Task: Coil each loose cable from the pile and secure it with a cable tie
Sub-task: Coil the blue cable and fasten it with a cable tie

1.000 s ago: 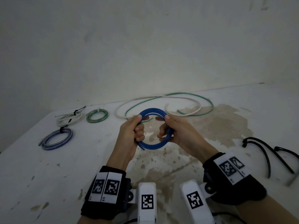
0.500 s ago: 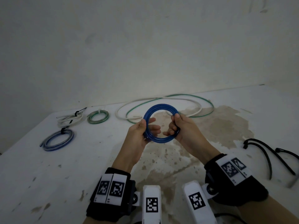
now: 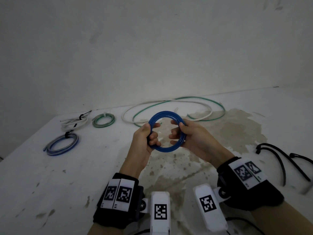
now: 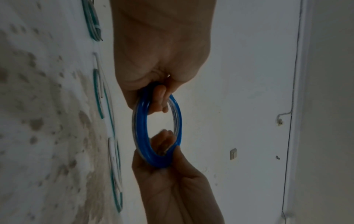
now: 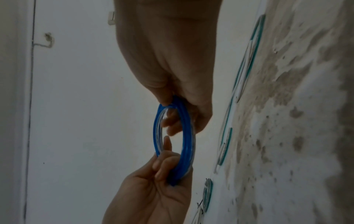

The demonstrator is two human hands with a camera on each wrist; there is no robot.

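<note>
Blue cable (image 3: 166, 131) now closed into a tidy round coil, held upright in the air above the stained surface (image 3: 50, 184), between both hands; no loose tail visible in the head view, whereas one second ago a free end stuck out at the lower left of the loop and the top arc looked flattened; half a second ago already round, so shape since then only steadied

Left hand (image 3: 144, 143) gripping the left side of the coil, fingers (image 3: 155, 139) curled through the ring, thumb on the outer rim; right hand (image 3: 189, 138) holding the right side, thumb pressed on the front of the turns, fingers (image 3: 174, 133) loosely curled through the opening; wrist views confirm both grips, turns bunched flat together (image 4: 141, 136) (image 5: 186, 144)

Compared with the earlier frames: coil raised slightly and turned more face-on to the head camera; hands moved further apart, onto opposite sides of the ring

Judgement: coiling of this cable essentially done; tying not yet begun; no tie on the blue coil

Elsewhere: three tied coils at far left, white (image 3: 74, 123), green (image 3: 103, 120), blue-grey (image 3: 62, 145); loose white cable (image 3: 128, 111) and loose green cable (image 3: 218, 106) lying behind the hands, not yet coiled; black cable ties (image 3: 277, 158) on the surface at right, well apart from the hands; likely next need: one hand freed to fetch a tie while the other keeps the turns from springing open
</note>
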